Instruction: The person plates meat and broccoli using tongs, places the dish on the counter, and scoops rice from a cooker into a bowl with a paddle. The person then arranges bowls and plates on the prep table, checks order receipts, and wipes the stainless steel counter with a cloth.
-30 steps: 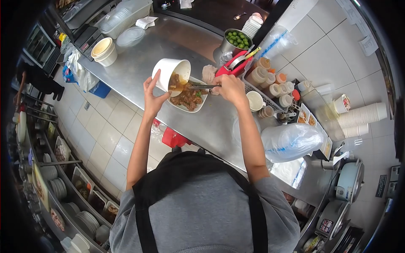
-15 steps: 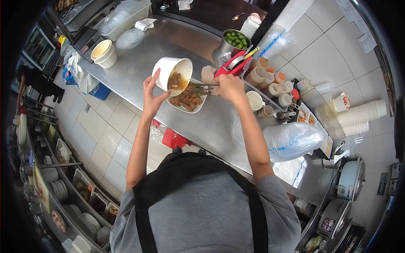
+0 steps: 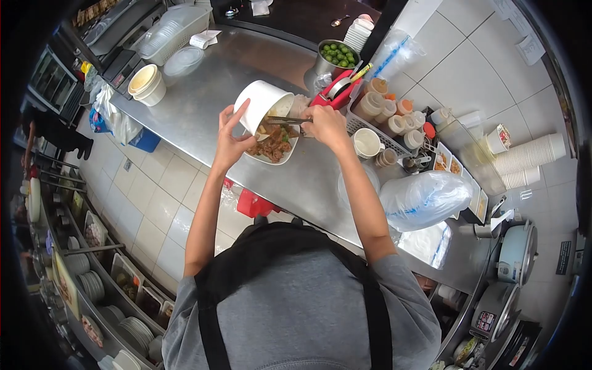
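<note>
My left hand (image 3: 230, 140) grips a white tub (image 3: 256, 103), tipped steeply with its mouth facing right and down. Beneath its rim lies a white dish (image 3: 289, 155) on the steel counter, filled with brown saucy meat (image 3: 273, 145) and some green bits. Metal tongs (image 3: 287, 119) are closed in my right hand (image 3: 325, 127), and their tips reach into the tub's mouth. What remains inside the tub is mostly hidden by its wall. A crumpled pale cloth (image 3: 300, 105) sits just behind the tongs.
To the right stand a basket of sauce bottles (image 3: 394, 117), a white cup (image 3: 367, 143) and a plastic-wrapped bundle (image 3: 425, 200). A pot of green limes (image 3: 338, 55) is at the back. Lidded tubs (image 3: 147, 85) stand left; another person (image 3: 55, 132) is at far left.
My left hand has tilted the tub further and shifted it slightly right. The tongs moved left and up into its mouth. More meat shows in the dish.
</note>
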Motion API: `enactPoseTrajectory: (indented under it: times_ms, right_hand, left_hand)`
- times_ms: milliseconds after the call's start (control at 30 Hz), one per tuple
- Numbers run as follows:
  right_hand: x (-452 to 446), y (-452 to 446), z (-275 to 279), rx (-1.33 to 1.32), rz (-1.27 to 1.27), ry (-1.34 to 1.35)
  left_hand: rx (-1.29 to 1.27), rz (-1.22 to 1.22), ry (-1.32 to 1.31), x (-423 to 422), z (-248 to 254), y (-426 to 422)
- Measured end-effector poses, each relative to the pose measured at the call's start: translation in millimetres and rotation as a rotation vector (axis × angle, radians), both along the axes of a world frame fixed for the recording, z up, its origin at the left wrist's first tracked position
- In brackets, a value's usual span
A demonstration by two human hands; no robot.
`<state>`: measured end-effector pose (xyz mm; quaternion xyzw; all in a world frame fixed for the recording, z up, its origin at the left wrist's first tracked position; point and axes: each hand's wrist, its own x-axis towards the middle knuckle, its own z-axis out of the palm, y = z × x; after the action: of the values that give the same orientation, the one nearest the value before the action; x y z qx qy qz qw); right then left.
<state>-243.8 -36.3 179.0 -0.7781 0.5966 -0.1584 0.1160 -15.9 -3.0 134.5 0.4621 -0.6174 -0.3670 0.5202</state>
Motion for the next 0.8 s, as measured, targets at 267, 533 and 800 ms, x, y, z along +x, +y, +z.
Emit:
enactPoseTrajectory:
  times_ms: [267, 533, 800]
  right_hand:
    - [-15, 10, 4, 0.042, -0.012, 0.030]
    - [-10, 6, 10, 0.045, 0.022, 0.029]
    - [12, -1, 9, -0.065, -0.002, -0.106]
  left_hand:
    - [0.005, 0.075, -0.069, 5, -5, -1]
    - [-0.018, 0.056, 0.029, 26, -8, -9]
    - [-0.019, -0.130, 0.099, 16, 4, -8]
